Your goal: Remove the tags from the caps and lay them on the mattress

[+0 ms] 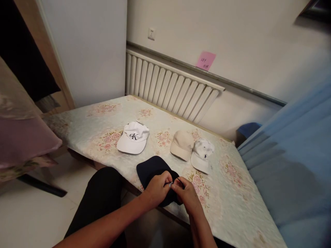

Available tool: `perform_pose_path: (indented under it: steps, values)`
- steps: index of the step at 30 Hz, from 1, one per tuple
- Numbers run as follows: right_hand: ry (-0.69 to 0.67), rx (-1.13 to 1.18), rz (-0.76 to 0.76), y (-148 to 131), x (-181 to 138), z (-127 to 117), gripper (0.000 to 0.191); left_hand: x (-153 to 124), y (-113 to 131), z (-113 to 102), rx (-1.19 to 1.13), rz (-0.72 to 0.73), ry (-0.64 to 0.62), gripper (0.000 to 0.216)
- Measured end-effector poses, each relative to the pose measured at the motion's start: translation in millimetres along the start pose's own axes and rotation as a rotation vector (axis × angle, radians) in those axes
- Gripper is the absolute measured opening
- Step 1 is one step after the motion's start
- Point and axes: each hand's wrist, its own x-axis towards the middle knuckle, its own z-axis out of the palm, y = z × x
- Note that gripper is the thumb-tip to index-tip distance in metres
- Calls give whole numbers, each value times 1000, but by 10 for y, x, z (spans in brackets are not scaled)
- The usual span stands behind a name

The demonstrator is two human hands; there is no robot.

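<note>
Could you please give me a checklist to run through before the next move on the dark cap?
1. The dark navy fabric cap rests on the floral-covered table, near its front edge: ok.
2. The left hand pinches the cap's rear: ok.
3. The right hand pinches beside it: ok.
4. Rear strap fastened or loose: cannot tell, the hands cover it.
5. The white logo cap, beige cap and white dark-marked cap lie apart from both hands: ok.
</note>
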Motion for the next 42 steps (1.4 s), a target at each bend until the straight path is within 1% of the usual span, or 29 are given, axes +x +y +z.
perform_pose_path:
  steps: [3,5,8,11,16,23,25,30,34,36,38,40,42]
  values:
    - [-84,134,-2,36,-1,-10,26,-26,24,-3,2,19,-1,11]
    - [-111,232,-9,42,-4,-5,29,-40,54,-13,3,26,-6,10]
    - [-108,378,14,35,-12,18,32,-55,93,-30,16,48,-4,11]
    - [-102,468,47,38,-17,39,34,-68,95,-35,49,89,5,16]
    - [-115,493,65,89,-20,41,34,-108,42,-18,151,154,-1,19]
    - [-143,463,70,132,-17,25,33,-156,26,19,156,159,7,21]
    - [-145,456,67,139,-13,27,33,-156,29,33,150,136,18,19]
    - [-118,437,48,154,6,50,33,-139,26,46,106,9,29,10]
    - [-58,438,0,80,57,8,33,-27,14,-44,41,-43,-25,9]
    - [32,401,-60,-11,107,-70,38,80,32,-148,-14,-73,-33,9]
    - [185,220,-121,-118,180,-184,43,192,74,-276,-45,-81,-29,8]
    - [342,-111,-149,-203,275,-310,46,274,131,-393,-59,-75,-30,8]
    - [404,-291,-155,-228,384,-417,39,301,183,-468,-80,-73,-40,9]
